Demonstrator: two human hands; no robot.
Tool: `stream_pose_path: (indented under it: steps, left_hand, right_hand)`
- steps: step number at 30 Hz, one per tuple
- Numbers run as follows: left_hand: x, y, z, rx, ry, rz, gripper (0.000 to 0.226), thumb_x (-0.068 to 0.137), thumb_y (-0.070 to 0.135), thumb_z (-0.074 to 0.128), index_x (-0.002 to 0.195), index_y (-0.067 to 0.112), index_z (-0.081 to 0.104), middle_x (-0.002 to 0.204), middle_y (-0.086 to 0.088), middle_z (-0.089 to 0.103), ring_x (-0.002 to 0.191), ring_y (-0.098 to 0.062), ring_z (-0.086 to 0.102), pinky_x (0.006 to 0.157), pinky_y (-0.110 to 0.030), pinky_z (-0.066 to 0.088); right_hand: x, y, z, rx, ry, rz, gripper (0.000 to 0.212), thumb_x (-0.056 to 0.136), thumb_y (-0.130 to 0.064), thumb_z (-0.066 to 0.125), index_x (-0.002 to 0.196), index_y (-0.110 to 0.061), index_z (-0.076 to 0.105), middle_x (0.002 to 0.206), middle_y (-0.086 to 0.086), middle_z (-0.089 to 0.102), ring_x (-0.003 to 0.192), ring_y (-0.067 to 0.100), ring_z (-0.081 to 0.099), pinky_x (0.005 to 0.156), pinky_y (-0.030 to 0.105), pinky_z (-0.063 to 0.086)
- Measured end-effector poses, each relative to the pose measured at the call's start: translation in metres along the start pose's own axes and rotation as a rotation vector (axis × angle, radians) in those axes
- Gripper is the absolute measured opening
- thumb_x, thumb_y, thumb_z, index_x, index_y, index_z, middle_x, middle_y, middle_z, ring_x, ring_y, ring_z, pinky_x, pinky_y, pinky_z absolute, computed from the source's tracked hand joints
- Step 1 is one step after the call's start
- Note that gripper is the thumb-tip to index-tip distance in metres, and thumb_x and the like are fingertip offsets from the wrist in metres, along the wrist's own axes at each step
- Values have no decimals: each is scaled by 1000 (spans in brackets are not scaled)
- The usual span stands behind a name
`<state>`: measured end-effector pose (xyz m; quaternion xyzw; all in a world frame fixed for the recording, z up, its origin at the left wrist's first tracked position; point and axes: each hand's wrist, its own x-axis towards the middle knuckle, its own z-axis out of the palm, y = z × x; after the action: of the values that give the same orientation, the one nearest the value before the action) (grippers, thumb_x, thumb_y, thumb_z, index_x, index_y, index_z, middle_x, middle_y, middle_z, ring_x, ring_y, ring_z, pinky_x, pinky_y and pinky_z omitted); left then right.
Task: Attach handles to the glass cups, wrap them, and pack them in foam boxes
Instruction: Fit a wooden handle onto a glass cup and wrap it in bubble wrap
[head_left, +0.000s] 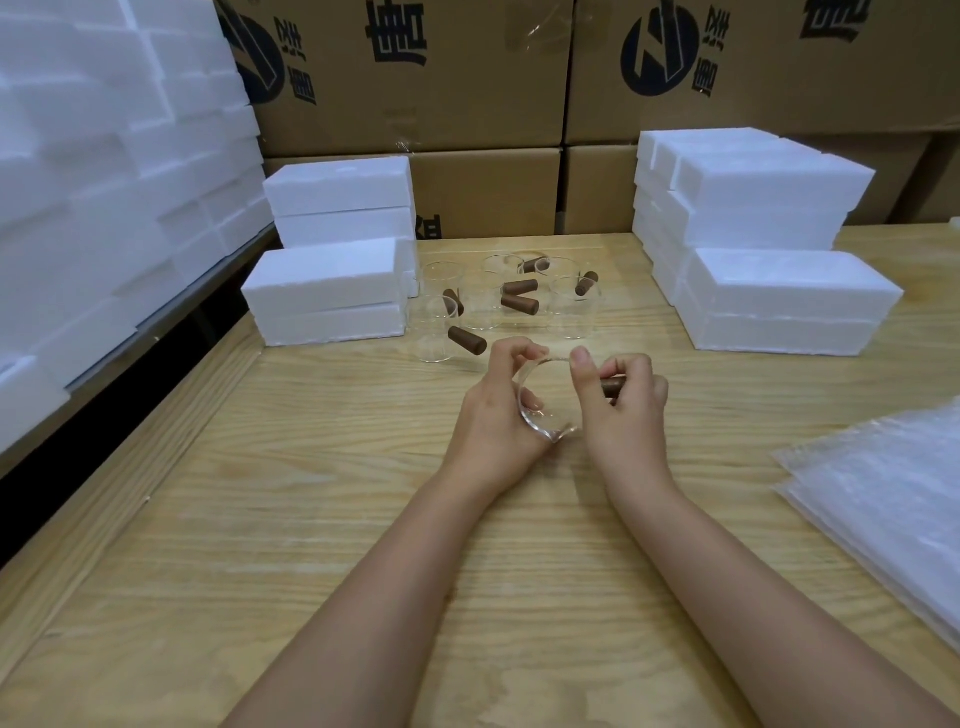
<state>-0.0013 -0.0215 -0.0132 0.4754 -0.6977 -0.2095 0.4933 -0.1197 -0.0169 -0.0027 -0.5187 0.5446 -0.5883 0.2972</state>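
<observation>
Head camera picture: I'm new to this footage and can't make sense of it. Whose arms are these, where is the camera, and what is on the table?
The camera sits on a person's head, looking down at their own bare arms. The left hand grips a clear glass cup; the right hand holds a brown handle against its side. Further back on the wooden table stand more cups with handles, between white foam boxes. Clear wrapping sheets lie at right.
</observation>
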Motion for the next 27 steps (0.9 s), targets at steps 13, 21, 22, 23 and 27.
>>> stream_pose_path:
  steps: [13,21,22,23,27]
  left_hand:
    - [1,4,-10,-60,5,-110,66,65,18,88,100,39,35,105,10,66,68,-12,64,64,-16,48]
    - [1,3,-9,-41,-16,-124,69,60,11,86,98,42,38,104,12,63,60,2,58,60,-10,45]
    - [1,3,-9,-31,-15,-125,69,60,10,85,97,44,38,104,13,63,61,1,58,59,-9,43]
    - [1,3,-8,-19,-13,-126,68,61,10,84,97,45,38,105,13,63,63,-2,59,58,-10,43]
    - [0,4,-7,20,-17,-124,62,66,11,79,97,46,37,103,10,65,66,-4,60,60,-11,43]
  right_hand:
    - [16,4,-36,142,-518,-21,39,67,-17,79,96,-26,54,96,-5,56,71,5,51,73,18,49]
    - [11,5,-29,-46,-423,-21,76,31,-56,81,95,-36,46,108,-8,48,74,-4,48,73,15,41]
    - [10,4,-28,-86,-402,-28,77,31,-56,82,95,-37,44,108,-11,44,76,-11,48,73,12,40]
    - [10,4,-26,-125,-382,-33,77,34,-53,86,96,-37,43,107,-14,39,77,-17,46,74,10,39]
    - [8,6,-15,-213,-257,-4,77,47,-47,89,104,-26,42,107,-10,31,89,-10,44,73,4,38]
